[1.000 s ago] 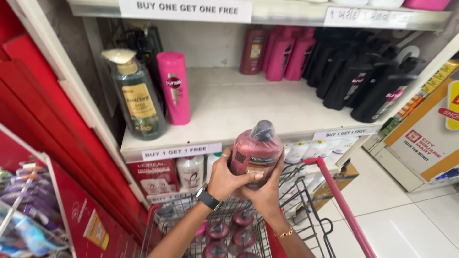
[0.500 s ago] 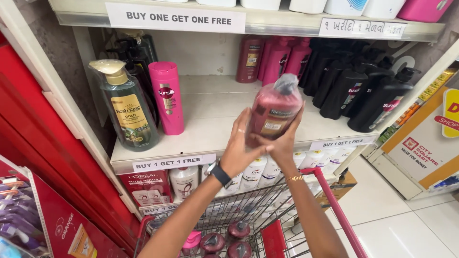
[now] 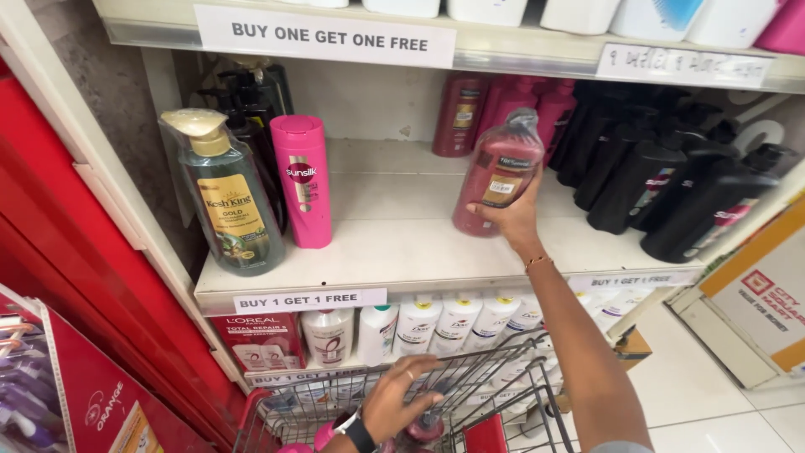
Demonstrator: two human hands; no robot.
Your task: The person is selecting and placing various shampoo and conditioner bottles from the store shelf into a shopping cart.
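Observation:
My right hand (image 3: 510, 220) grips the lower part of a dark red pump bottle (image 3: 499, 172) wrapped in clear plastic. The bottle leans left, its base on or just above the white shelf (image 3: 394, 243), in front of a row of similar dark red bottles (image 3: 470, 113). Down in the wire trolley (image 3: 503, 361), my left hand (image 3: 394, 403), with a black wristwatch, curls over the top of another dark red bottle (image 3: 423, 432).
A pink bottle (image 3: 302, 180) and a tall green bottle with a gold pump (image 3: 226, 201) stand at the shelf's left. Black pump bottles (image 3: 671, 193) fill its right. White bottles (image 3: 419, 323) line the shelf below. A cardboard box (image 3: 759, 302) sits right, a red rack (image 3: 84, 335) left.
Both hands lifted the wrapped bottle from above the trolley up to the shelf. Now only my right hand holds it there, and my left hand has dropped back into the trolley.

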